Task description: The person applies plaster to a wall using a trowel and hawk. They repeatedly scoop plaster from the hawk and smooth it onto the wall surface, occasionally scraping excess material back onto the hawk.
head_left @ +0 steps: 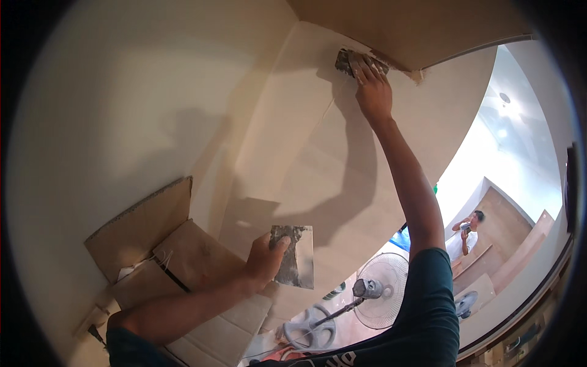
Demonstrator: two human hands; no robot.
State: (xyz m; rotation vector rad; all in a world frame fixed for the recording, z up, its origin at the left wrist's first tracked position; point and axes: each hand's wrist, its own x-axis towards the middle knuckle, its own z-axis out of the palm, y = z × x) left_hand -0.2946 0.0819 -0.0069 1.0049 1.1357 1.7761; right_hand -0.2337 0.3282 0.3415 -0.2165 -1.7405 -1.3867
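Note:
High up, my right hand [374,92] presses a dark, putty-smeared scraper [343,62] against the pale wall [309,79], its fingers spread over the back of the blade. The tool lies close beneath the brown panel edge. Lower down, my left hand [263,262] grips a flat rectangular metal plate [304,263], thumb on its face. Grey putty coats part of that plate, while its right side is bare. The plate is held apart from the wall. A thin pale streak runs down the wall below the scraper.
An open cardboard box [143,226] stands at lower left beneath my left forearm. A pedestal fan [382,290] is at lower right, near my right upper arm. Farther right, a person [465,237] in a white top stands in a bright area. The brown panel [409,27] overhangs above.

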